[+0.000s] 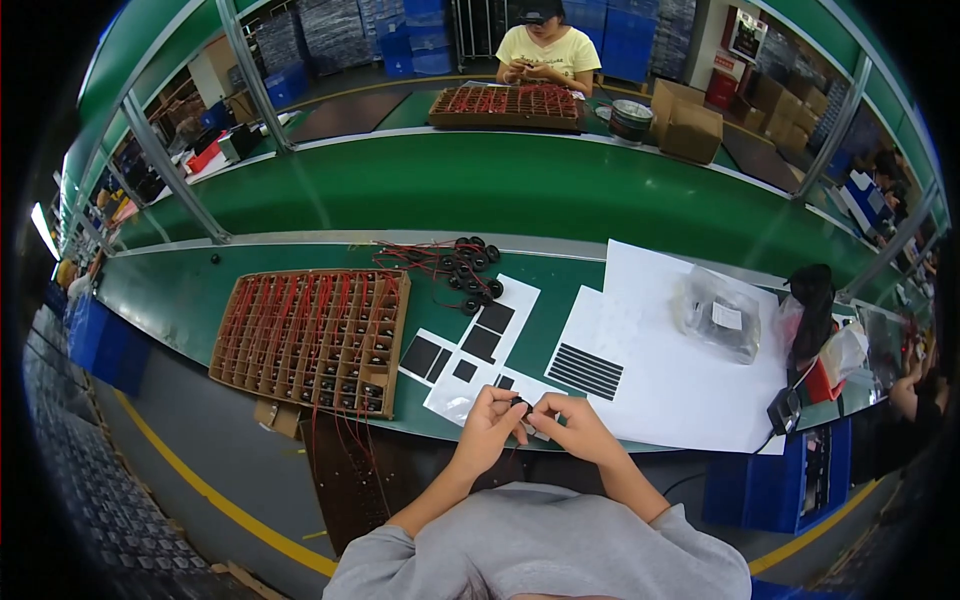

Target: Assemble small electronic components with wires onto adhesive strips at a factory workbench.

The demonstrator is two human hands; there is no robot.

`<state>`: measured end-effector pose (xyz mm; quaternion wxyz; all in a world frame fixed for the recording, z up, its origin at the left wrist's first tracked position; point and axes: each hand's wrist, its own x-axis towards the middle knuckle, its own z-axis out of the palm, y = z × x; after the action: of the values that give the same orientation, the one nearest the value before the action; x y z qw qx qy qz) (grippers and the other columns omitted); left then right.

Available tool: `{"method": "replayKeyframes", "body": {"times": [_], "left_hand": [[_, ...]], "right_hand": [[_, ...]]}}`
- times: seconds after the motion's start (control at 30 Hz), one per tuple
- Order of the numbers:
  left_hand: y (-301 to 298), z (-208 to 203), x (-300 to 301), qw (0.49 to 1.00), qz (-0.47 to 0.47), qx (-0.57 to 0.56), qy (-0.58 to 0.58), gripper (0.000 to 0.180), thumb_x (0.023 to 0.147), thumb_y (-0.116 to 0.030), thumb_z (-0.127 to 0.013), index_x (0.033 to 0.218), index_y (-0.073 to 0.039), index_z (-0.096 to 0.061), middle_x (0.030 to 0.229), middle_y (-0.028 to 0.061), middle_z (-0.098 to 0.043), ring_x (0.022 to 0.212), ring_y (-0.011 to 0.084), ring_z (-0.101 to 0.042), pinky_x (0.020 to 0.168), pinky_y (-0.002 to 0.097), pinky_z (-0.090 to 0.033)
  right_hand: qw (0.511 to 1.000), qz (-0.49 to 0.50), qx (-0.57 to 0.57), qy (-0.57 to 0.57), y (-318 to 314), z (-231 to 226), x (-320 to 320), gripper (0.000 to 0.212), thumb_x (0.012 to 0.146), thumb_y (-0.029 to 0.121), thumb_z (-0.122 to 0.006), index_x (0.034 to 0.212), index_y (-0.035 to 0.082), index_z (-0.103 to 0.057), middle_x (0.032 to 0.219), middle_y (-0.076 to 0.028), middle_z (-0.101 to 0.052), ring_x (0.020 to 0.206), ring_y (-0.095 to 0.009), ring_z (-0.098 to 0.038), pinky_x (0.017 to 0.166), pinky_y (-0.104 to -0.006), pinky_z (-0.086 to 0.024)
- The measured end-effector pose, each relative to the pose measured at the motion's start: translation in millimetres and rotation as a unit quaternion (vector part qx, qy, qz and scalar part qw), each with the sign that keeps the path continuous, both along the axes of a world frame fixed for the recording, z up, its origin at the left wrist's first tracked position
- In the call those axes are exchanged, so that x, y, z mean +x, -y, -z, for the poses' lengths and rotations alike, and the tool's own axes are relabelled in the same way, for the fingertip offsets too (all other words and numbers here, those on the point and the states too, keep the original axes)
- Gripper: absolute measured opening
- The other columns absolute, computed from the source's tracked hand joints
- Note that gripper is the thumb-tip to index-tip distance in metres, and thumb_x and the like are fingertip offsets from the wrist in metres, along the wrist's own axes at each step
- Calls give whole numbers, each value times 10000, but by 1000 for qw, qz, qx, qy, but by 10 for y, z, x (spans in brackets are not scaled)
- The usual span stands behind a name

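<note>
Just above the near edge of the green bench, my left hand (485, 430) and my right hand (574, 427) meet with fingertips pinched. Between them is a small black round part (521, 405), mostly covered by the fingers. White backing sheets (517, 302) with black rectangular pads (482, 343) lie right beyond my hands. Farther back sits a loose pile of black round parts (468, 265) with red wires (410, 254). A divided cardboard tray (402, 325) on the left holds many similar wired parts in its cells.
Large white paper (690, 400) covers the bench's right side, bearing a sheet of black strips (585, 371) and a clear plastic bag (716, 315). A red box (822, 378) and black adapter (784, 408) stand farther right. Across the green conveyor (480, 180), another person (548, 55) works behind a similar tray.
</note>
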<state>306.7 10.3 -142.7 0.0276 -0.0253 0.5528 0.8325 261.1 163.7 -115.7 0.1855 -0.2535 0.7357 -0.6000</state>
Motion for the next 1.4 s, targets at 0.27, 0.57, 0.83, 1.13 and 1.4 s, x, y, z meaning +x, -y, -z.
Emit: {"method": "replayKeyframes", "body": {"times": [0.27,0.57,0.83,1.13,1.4], "left_hand": [[10,67,-8,1000,20,-16,6,190,856,-112,-499,947,4,-379,702,112,-545,530,136,-542,506,221,-425],[1,48,-59,997,23,21,63,182,857,-144,-506,920,0,-413,658,118,-548,514,150,-551,503,223,-429],[-55,193,-99,1000,-5,6,21,166,844,-117,-525,919,-6,-427,667,76,-543,544,107,-519,518,209,-401],[-60,267,-86,997,-12,51,52,149,848,-98,-511,932,-8,-427,675,81,-532,542,112,-506,528,217,-409],[-23,245,-80,978,24,190,83,113,868,-111,-478,924,-29,-425,680,102,-523,509,122,-470,524,245,-400]], "right_hand": [[1000,-2,5,6,-22,47,6,150,782,148,-586,753,2,-567,605,-41,-528,535,-81,-435,486,-227,-354],[999,10,-28,26,-44,129,8,148,790,138,-573,756,-6,-567,623,-41,-537,549,-74,-438,493,-223,-355],[999,9,3,43,-42,76,20,143,794,126,-570,753,-10,-551,645,-26,-511,589,-68,-446,531,-207,-363],[998,54,22,18,-26,174,28,148,785,124,-580,737,-15,-564,675,-35,-526,597,-68,-476,529,-203,-371],[997,63,33,7,6,196,8,131,785,110,-578,752,-17,-586,686,-30,-532,591,-60,-476,521,-199,-373]]}}
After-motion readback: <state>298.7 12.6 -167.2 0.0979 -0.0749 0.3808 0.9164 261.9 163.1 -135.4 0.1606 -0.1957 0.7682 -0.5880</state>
